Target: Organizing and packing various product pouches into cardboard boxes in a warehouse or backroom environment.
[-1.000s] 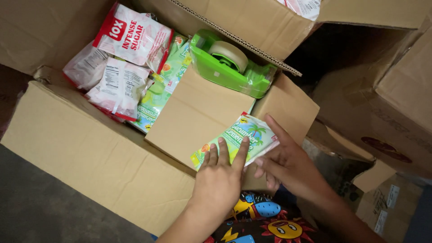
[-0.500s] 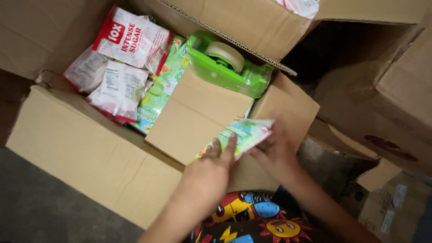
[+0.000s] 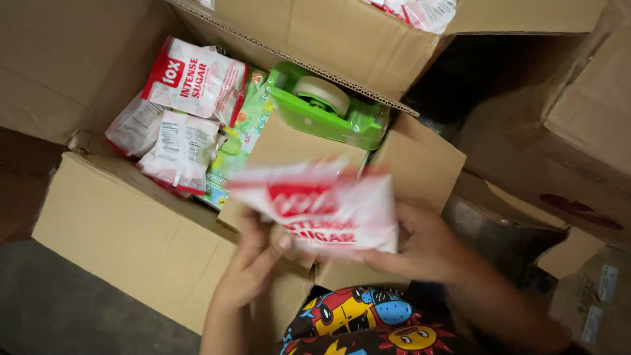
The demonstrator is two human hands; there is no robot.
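Red-white packet point(image 3: 322, 210), blurred, gripped by left hand point(image 3: 253, 253), right hand point(image 3: 420, 243), above box flap point(image 3: 420, 158).

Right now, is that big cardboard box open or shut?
Open. The box's flaps are folded back, and the packets and green tape dispenser inside show.

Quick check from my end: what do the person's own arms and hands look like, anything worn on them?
Both are bare: the left hand and right hand show no gloves, rings or watch, and both forearms are uncovered, with no sleeves in view. Motion blurs the fingers. Below them is a garment with a bright cartoon print on black.
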